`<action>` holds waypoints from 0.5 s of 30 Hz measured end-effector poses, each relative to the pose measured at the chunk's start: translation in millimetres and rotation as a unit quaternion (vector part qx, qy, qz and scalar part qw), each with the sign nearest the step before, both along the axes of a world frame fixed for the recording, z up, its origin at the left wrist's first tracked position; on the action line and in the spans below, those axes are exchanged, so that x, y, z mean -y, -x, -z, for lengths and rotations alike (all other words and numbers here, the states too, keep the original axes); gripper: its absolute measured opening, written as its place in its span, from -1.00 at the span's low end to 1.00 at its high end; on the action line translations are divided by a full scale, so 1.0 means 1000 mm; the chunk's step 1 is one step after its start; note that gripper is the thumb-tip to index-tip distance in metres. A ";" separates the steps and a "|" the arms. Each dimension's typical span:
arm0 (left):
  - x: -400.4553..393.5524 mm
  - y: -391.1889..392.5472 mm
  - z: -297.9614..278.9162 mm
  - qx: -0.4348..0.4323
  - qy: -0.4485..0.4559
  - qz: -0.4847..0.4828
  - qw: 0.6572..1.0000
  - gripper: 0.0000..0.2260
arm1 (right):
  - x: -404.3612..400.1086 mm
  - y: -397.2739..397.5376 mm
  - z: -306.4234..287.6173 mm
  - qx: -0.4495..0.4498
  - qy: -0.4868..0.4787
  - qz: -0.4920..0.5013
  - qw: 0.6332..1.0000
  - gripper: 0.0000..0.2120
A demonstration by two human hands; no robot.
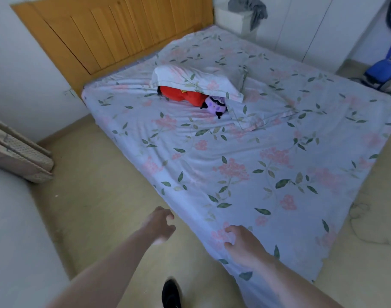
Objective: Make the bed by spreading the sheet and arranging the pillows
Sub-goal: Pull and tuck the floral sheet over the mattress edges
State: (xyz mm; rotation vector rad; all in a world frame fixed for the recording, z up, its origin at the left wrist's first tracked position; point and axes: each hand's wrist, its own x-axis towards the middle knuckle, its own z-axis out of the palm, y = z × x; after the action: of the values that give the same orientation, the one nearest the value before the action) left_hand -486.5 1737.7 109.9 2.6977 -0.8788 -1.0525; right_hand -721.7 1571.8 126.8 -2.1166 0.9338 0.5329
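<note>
Head view. One bed [234, 283] fills the centre and right of the frame, with one wooden headboard [114, 34] at its far end. One floral sheet [245, 165], pale blue with pink flowers and green leaves, covers the mattress; it shows wrinkles around the middle and hangs over the near corner.

One pillow [196, 82] in a matching floral case lies on the sheet near the headboard, tilted and raised at its near edge. A second flat floral piece [256, 112] lies just beside it to the right; whether it is a pillowcase or a fold of sheet cannot be told. Under the pillow's raised edge sit one red item [181, 96] and one purple plush toy [215, 107], touching each other and resting on the sheet.

Two hands are in view. The left hand [160, 225] hovers above the floor [97, 174] just beside the bed's near edge, fingers loosely curled and apart, holding nothing. The right hand [243, 243] rests on the sheet at the near corner, fingers bent downward against the fabric; whether it pinches the fabric cannot be told.

One black shoe [171, 293] shows at the bottom edge. One blue vacuum cleaner [385, 63] stands at far right. One grey cloth [250, 7] lies on a white stand [234, 21] beside the headboard.
</note>
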 end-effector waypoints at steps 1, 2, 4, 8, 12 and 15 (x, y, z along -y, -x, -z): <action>-0.008 -0.011 -0.010 -0.002 0.009 -0.016 1.000 -0.71 | -0.003 -0.013 -0.010 0.001 -0.001 -0.006 1.000 -0.56; -0.019 -0.023 -0.022 0.000 0.020 -0.031 0.999 -0.71 | -0.007 -0.026 -0.022 0.002 0.000 -0.010 1.000 -0.55; -0.042 -0.047 -0.042 0.013 0.030 -0.051 0.998 -0.72 | -0.016 -0.056 -0.046 0.000 0.003 -0.026 1.000 -0.53; -0.089 -0.089 -0.076 0.027 0.042 -0.069 0.996 -0.71 | -0.035 -0.109 -0.082 0.010 0.019 -0.048 0.999 -0.51; -0.127 -0.134 -0.104 0.044 0.060 -0.091 0.993 -0.70 | -0.052 -0.162 -0.108 0.031 0.035 -0.067 0.997 -0.50; -0.141 -0.159 -0.116 0.053 0.067 -0.105 0.991 -0.69 | -0.058 -0.191 -0.122 0.044 0.036 -0.068 0.996 -0.49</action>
State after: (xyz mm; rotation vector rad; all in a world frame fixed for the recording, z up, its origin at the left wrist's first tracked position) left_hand -327.8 1878.3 226.1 2.6818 -0.6370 -0.7846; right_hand -530.9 1629.9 248.5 -2.2610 0.7751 0.4751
